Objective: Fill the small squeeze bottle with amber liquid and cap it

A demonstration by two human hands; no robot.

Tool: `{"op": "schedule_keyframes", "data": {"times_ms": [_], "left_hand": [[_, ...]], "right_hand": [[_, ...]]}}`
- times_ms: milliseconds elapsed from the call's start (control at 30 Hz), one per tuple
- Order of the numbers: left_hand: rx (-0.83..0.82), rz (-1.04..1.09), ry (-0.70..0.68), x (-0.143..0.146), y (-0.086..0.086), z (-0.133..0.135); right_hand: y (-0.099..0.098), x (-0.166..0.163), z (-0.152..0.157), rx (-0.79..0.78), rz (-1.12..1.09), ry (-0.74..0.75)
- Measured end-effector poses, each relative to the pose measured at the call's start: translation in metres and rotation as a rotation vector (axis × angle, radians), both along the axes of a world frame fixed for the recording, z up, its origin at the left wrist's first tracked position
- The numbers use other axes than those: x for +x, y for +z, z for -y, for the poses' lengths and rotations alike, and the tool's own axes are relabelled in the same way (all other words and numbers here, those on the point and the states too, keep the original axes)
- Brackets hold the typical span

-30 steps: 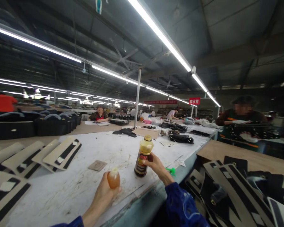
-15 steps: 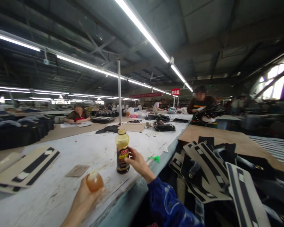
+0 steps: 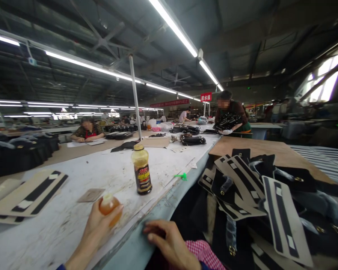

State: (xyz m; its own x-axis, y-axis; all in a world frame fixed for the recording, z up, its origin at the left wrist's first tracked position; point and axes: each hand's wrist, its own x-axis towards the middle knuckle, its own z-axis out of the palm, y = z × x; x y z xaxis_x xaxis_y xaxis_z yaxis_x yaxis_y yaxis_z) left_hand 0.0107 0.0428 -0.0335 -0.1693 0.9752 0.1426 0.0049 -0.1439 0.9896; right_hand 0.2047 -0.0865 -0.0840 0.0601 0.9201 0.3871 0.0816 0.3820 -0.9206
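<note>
My left hand [image 3: 97,228] is closed round a small orange bottle [image 3: 108,207] with a pale cap, resting on the white worktable [image 3: 107,176]. A taller bottle [image 3: 141,170] with a yellow cap and dark label stands upright on the table, untouched, a little beyond it. My right hand [image 3: 169,243] lies low at the table's blue-grey front edge, fingers loosely curled and holding nothing, above a pink checked cloth [image 3: 204,253].
Beige and black striped panels [image 3: 28,197] lie at the table's left; a heap of similar panels [image 3: 256,195] fills the right. A small brown square [image 3: 91,195] and a green piece [image 3: 181,176] lie on the table. Other people work at benches beyond.
My right hand let go of the tall bottle and dropped back to the table's front edge. The view swung a little to the right. My left hand kept hold of the small orange bottle.
</note>
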Motion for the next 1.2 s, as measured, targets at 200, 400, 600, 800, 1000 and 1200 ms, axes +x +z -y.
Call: {"op": "schedule_keyframes", "data": {"times_ms": [200,400,600,800,1000,1200], "left_hand": [[0.040,0.039,0.038,-0.008,0.008,-0.001],[0.154,0.179,0.147,-0.027,0.030,-0.010],[0.187,0.314,0.312,-0.060,0.057,-0.022],[0.158,0.332,0.271,-0.071,0.062,-0.023],[0.140,0.280,0.163,-0.055,0.059,-0.017],[0.116,0.263,0.150,-0.055,0.057,-0.019]], "right_hand": [[-0.031,0.007,0.015,-0.066,-0.040,-0.007],[-0.034,0.015,0.015,-0.059,0.035,0.027],[-0.050,0.022,0.008,-0.048,0.090,0.059],[-0.049,0.026,0.009,-0.110,-0.055,0.026],[-0.043,0.026,0.009,-0.137,-0.124,0.044],[-0.038,0.027,0.012,-0.088,-0.135,0.092]]}}
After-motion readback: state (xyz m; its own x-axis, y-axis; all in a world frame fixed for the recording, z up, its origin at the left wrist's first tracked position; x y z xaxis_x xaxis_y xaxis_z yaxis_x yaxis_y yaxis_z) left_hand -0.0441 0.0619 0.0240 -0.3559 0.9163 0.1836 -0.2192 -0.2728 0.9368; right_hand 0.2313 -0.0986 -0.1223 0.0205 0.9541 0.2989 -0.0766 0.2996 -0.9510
